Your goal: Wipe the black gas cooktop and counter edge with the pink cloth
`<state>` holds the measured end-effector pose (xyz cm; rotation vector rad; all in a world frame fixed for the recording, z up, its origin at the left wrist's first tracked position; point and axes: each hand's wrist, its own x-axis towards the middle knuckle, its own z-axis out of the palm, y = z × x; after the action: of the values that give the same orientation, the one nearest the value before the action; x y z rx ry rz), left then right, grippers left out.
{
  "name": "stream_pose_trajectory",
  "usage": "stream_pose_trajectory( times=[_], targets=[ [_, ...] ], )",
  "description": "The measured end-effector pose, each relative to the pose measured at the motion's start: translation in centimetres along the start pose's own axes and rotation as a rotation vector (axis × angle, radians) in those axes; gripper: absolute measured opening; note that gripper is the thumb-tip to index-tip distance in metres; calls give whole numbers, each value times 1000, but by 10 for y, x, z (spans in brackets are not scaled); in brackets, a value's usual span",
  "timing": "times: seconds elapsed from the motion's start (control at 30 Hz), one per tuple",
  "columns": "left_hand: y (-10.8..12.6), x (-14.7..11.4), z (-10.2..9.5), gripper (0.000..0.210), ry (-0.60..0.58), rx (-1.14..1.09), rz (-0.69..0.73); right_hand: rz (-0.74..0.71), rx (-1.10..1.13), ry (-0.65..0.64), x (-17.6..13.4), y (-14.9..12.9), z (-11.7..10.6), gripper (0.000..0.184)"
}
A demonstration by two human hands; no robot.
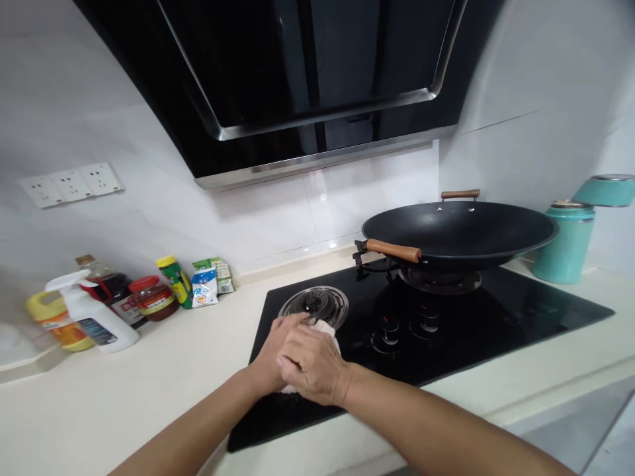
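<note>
White cloth (328, 328) lies under my left hand (272, 352) and right hand (317, 367) on the black cooktop (476, 334); right fingers curl, but I cannot tell whether either hand pinches it.

1. Blue-and-white packet (205, 288), by the counter (149, 403)'s back edge: one large blue character, seemingly "低"; its finer print is too small to read.
2. Spray bottle (99, 317), red-lidded jar (155, 301) and dark bottle (115, 291), farther left along that edge: printed labels, lettering too blurred to read.
3. Two knobs (389, 332), toward the hob (516, 311)'s front edge: small red marks.
</note>
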<state>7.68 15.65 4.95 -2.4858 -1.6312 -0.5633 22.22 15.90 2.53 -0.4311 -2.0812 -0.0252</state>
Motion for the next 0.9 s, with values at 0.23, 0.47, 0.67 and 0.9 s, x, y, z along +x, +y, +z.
stream_pose_trajectory(
  times=[0.23,0.47,0.67,0.9],
  targets=[
    [-40,-41,-26,39,-45,-150,-53,254,-71,-249,-5,-1,-4,42],
    [-77,-54,-49,30,299,-365,-234,456,-155,-526,-13,3,1,77],
    [-78,-60,-24,26,382,-417,-139,397,-360,-534,-17,0,14,65],
    [-65,-60,-18,25,413,-379,-198,286,-594,-602,32,9,62,53]
  ],
)
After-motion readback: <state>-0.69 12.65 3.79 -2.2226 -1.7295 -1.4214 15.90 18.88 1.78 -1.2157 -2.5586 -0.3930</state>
